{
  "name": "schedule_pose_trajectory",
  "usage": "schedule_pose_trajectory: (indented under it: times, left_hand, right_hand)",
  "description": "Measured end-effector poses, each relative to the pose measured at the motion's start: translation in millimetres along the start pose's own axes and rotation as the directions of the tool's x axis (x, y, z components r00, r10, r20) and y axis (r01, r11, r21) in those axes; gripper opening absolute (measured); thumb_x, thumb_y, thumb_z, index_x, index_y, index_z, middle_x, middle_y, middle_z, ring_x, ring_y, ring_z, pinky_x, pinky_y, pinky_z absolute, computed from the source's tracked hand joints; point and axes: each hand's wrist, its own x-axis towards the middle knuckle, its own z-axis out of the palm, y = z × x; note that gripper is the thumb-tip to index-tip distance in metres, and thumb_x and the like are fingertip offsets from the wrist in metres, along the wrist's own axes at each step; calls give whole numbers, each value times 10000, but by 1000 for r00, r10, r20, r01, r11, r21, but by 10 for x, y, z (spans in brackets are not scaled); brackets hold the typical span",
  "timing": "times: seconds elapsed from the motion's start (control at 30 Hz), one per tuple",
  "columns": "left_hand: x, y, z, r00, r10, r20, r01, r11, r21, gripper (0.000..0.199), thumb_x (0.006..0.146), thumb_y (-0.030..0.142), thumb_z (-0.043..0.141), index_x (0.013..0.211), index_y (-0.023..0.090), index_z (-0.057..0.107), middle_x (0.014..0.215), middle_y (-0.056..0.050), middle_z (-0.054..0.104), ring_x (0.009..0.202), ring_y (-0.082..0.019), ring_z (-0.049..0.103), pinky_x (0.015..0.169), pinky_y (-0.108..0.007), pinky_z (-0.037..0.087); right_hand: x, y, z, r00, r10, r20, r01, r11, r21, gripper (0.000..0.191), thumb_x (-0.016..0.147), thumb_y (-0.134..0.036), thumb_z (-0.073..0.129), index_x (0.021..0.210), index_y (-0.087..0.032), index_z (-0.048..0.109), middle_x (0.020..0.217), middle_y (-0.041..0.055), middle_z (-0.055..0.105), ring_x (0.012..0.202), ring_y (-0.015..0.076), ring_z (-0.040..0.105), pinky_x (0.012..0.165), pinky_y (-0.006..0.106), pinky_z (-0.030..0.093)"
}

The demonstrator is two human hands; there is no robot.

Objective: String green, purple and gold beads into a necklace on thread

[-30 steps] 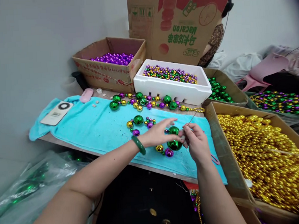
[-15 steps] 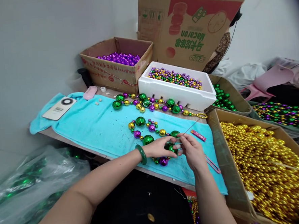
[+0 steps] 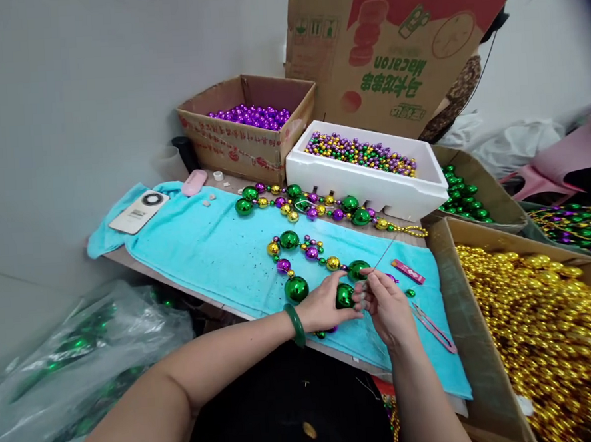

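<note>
My left hand (image 3: 323,306), a dark green bangle at its wrist, is curled around a large shiny green bead (image 3: 345,296). Close beside it, my right hand (image 3: 385,305) pinches a long thin needle (image 3: 385,252) that slants up to the right. Its fingertips touch or nearly touch the green bead. A string of green, gold and purple beads (image 3: 296,289) curves over the turquoise towel (image 3: 197,253) around my left hand. Part of that string is hidden under my hands. Just right of my right hand lie a small green bead (image 3: 410,293) and a pink-handled tool (image 3: 440,332).
A second bead string (image 3: 361,217) lies along the white foam box (image 3: 373,183) of small beads. Cardboard boxes hold purple beads (image 3: 249,116), green beads (image 3: 461,194) and gold bead strands (image 3: 536,319). A pink packet (image 3: 407,271) and a phone-like white device (image 3: 139,212) rest on the towel.
The view has shifted, so the scene sits farther right. The green bead in my left hand shows more fully, and the small green bead near the pink-handled tool has come into sight.
</note>
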Motion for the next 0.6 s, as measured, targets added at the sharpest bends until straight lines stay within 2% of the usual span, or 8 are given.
schedule_pose_trajectory:
  times: [0.1,0.17,0.2,0.27,0.33,0.4,0.5,0.6]
  left_hand:
    - [-86,20,-11,1000,-21,-11,23,980,197,1123,585,558,737,1446,205,108,1365,-177,412,1204,-336,462,958,-463,404]
    - [-144,16,-69,999,-37,17,28,920,390,1117,593,520,746,1449,207,99,1244,-162,516,1092,-343,534,884,-474,432]
    - [-169,4,-118,999,-37,35,16,875,484,1027,633,485,727,1437,203,153,1177,-147,559,1043,-338,555,858,-472,435]
    - [-201,-41,-261,997,-25,66,-23,774,633,706,744,403,639,1350,194,341,1056,-118,611,970,-314,575,837,-462,423]
    - [-205,-107,-469,996,-3,89,-63,682,729,388,817,342,546,1168,179,508,968,-100,627,924,-286,579,842,-449,401]
    - [-186,-189,-731,995,20,102,-94,588,804,237,842,314,508,1014,163,567,918,-97,623,902,-271,570,847,-437,381]
    - [-142,-337,-1170,993,51,108,-120,453,883,179,848,281,503,954,157,576,928,-100,610,919,-257,547,866,-415,355]
    - [-116,-504,-1573,992,58,114,-128,394,910,185,845,261,515,993,163,570,981,-101,599,953,-237,528,877,-385,342]
  right_hand:
    - [-23,-146,-3,995,-69,-68,74,995,69,265,693,-399,744,855,-214,644,566,-24,540,473,99,500,371,173,376]
    - [-30,-278,-47,987,-110,-121,123,987,107,285,676,-395,757,848,-192,652,554,-29,513,476,85,477,377,157,366]
    - [-32,-338,-78,984,-118,-135,133,985,110,299,663,-385,768,850,-177,661,570,-23,516,493,82,481,391,155,378]
    - [-35,-419,-140,985,-107,-136,121,988,98,324,631,-354,792,854,-149,678,619,-1,539,536,87,498,423,161,411]
    - [-30,-430,-188,990,-80,-117,91,992,88,330,612,-323,805,864,-143,691,648,11,549,564,97,507,440,172,430]
    - [-13,-381,-218,992,-64,-106,74,993,95,310,618,-316,800,862,-154,697,638,10,540,563,102,503,441,180,432]
    - [36,-270,-248,992,-57,-115,69,993,100,267,635,-315,788,834,-160,701,625,9,529,545,100,491,429,186,423]
    - [90,-214,-286,991,-49,-127,63,993,104,256,625,-316,790,805,-159,699,623,7,525,530,97,486,413,188,408]
